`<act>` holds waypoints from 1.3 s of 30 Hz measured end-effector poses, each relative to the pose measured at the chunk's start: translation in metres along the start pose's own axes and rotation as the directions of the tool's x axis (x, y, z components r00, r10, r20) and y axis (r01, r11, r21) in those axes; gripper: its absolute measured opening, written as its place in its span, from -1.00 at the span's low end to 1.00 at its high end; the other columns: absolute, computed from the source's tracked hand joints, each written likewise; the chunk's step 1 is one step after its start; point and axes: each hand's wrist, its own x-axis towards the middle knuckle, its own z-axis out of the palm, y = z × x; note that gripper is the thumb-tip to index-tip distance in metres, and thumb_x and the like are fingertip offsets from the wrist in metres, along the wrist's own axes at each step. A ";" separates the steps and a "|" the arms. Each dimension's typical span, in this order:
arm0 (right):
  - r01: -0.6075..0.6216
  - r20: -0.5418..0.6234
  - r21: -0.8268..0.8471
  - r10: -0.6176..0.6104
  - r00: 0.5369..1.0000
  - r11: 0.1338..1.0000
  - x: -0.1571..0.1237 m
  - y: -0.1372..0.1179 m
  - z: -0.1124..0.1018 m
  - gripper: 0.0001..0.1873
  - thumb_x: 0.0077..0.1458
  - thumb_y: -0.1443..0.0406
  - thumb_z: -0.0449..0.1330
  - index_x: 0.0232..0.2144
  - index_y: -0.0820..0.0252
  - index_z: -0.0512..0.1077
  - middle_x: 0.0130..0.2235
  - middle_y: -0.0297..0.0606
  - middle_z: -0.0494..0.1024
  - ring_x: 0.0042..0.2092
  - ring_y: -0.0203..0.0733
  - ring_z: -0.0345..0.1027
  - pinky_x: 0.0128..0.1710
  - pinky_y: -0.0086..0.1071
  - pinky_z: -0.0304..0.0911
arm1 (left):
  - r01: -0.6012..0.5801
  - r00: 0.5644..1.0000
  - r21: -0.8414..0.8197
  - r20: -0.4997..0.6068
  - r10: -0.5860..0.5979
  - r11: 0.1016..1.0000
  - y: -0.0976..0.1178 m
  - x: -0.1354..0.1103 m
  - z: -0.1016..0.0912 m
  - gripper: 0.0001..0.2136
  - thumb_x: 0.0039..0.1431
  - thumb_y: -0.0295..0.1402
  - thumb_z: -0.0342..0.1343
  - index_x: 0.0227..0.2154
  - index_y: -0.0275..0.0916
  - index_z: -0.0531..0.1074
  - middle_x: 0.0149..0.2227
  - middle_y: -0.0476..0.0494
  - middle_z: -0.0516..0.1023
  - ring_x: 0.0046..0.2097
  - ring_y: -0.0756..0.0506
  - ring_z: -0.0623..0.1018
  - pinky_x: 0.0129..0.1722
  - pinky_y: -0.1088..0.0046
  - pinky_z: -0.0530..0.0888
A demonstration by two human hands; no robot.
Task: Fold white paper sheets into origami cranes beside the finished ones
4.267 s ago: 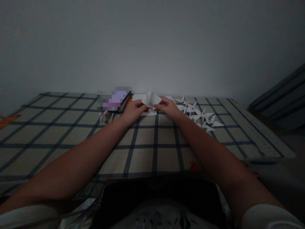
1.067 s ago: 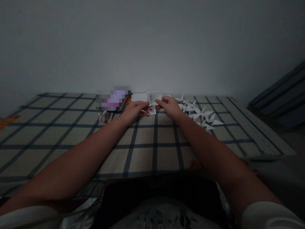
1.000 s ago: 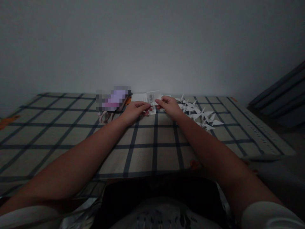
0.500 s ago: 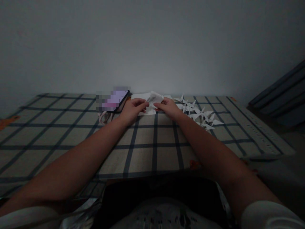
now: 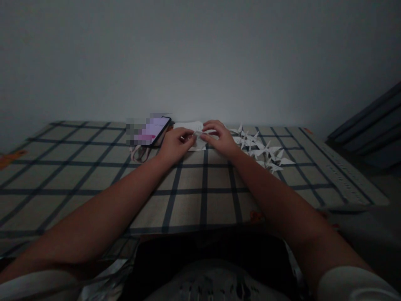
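Between my two hands is a small piece of white paper (image 5: 198,133), mostly covered by my fingers. My left hand (image 5: 176,142) pinches its left side with thumb and fingertips. My right hand (image 5: 221,139) is on the right side, its thumb and fingertips closing on the paper, the fingers curved over it. Flat white paper (image 5: 184,125) lies on the table under and behind the hands. Just right of my right hand, several folded white paper cranes (image 5: 266,152) lie in a loose heap with pointed wings and tips.
A phone (image 5: 156,129) with a lit screen leans at a tilt left of my left hand, a pinkish strap (image 5: 139,154) beside it. The checked tablecloth (image 5: 188,205) covers the table, which meets a plain wall (image 5: 200,62). Dark folded fabric (image 5: 372,125) is at far right.
The paper, raised and showing a broad face before, is now lower and mostly hidden between my fingers. My right hand's fingers have lifted and curved over it.
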 end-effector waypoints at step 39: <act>0.010 0.029 -0.082 -0.008 1.000 0.997 -0.001 -0.017 0.005 -0.93 0.08 0.27 0.24 -0.37 0.14 0.48 -0.30 -0.27 0.54 -0.20 -0.22 0.41 -0.19 -0.32 0.39 | -0.086 0.996 -0.042 -0.024 0.085 0.995 0.021 -0.002 -0.006 -0.84 0.20 -0.22 0.22 -0.33 -0.20 0.58 -0.27 -0.12 0.63 -0.24 -0.06 0.57 -0.31 0.44 0.55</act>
